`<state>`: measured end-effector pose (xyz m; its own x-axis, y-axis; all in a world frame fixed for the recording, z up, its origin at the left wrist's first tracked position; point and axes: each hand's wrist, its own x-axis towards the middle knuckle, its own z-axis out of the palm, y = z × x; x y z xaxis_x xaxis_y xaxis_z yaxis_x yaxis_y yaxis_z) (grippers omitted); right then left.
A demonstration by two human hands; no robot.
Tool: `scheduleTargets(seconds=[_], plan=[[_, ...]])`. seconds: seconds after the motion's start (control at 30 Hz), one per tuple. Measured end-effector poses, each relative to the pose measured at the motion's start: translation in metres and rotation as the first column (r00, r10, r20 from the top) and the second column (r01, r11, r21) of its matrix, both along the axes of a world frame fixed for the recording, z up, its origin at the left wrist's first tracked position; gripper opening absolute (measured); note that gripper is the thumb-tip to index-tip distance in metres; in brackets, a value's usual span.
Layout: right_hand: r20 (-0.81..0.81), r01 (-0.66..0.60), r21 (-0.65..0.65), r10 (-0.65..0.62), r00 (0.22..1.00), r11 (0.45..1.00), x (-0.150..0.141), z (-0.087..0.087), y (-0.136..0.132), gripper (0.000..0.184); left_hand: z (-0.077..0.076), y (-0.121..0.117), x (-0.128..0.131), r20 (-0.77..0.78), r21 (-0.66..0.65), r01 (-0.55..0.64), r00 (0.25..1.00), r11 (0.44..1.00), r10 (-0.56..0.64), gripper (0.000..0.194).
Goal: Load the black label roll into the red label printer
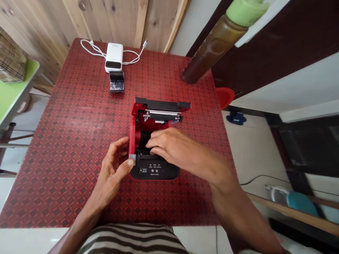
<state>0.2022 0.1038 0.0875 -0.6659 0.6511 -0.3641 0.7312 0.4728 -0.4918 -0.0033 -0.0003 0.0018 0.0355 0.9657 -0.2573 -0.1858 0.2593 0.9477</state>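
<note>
A red and black label printer point(156, 173) sits on the table with its lid point(162, 104) raised, showing the roller under it. My left hand point(113, 167) holds the printer's left side. Its thumb presses the grey tab at the front left corner, and its curved fingers rest along the red wall. My right hand point(169, 144) reaches into the open compartment from the right, fingers drawn together. They touch a dark, roll-like part point(144, 139) inside. The fingertips are partly hidden, so what they pinch cannot be made out.
Behind the printer lie a white power bank point(114, 56) with white cables and a small black roll point(117, 83) with silvery marks. A tall brown bottle point(212, 49) with a green cap stands at the back right of the red patterned table point(79, 141). A wooden wall borders the back.
</note>
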Motion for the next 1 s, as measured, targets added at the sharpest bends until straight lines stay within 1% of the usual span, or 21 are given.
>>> scheduleTargets(seconds=[0.1, 0.37, 0.43, 0.5, 0.6, 0.67, 0.83, 0.9, 1.0], plan=[[0.046, -0.026, 0.0, 0.026, 0.999, 1.0, -0.001, -0.003, 0.002, 0.033, 0.0, 0.0, 0.0, 0.0, -0.003, 0.001, 1.0, 1.0, -0.001, 0.06], [0.142, -0.008, 0.069, -0.002, 0.99, 0.998, -0.009, 0.001, -0.002, 0.032, 0.0, -0.001, 0.0, -0.006, -0.011, 0.001, 1.0, 1.0, -0.001, 0.06], [0.114, 0.003, 0.106, -0.015, 0.993, 0.994, -0.007, 0.002, -0.003, 0.032, -0.001, -0.001, 0.0, 0.003, -0.006, 0.002, 1.0, 1.0, -0.002, 0.059], [0.046, 0.025, 0.163, -0.033, 0.998, 0.986, -0.002, 0.002, -0.006, 0.029, -0.001, -0.001, 0.0, 0.007, -0.003, -0.002, 1.0, 1.0, 0.002, 0.058], [-0.057, 0.079, 0.247, -0.067, 0.996, 0.966, 0.008, 0.003, -0.017, 0.024, -0.001, -0.001, 0.0, 0.008, -0.001, -0.008, 1.0, 1.0, 0.008, 0.058], [-0.1, 0.103, 0.277, -0.078, 0.992, 0.955, 0.013, 0.005, -0.026, 0.023, -0.002, -0.001, 0.0, 0.012, 0.0, -0.005, 1.0, 1.0, 0.005, 0.058], [-0.148, 0.076, 0.282, -0.035, 0.988, 0.956, 0.014, 0.008, -0.047, 0.022, -0.004, -0.001, 0.001, 0.014, 0.014, -0.012, 1.0, 1.0, 0.011, 0.054], [-0.156, 0.073, 0.322, -0.023, 0.988, 0.944, 0.013, 0.007, -0.055, 0.019, -0.004, -0.002, 0.0, 0.01, 0.015, -0.01, 1.0, 1.0, 0.01, 0.053], [-0.174, 0.081, 0.402, -0.01, 0.985, 0.912, 0.013, 0.003, -0.065, 0.009, 0.0, -0.003, -0.006, 0.006, 0.004, -0.001, 1.0, 1.0, 0.001, 0.05]])
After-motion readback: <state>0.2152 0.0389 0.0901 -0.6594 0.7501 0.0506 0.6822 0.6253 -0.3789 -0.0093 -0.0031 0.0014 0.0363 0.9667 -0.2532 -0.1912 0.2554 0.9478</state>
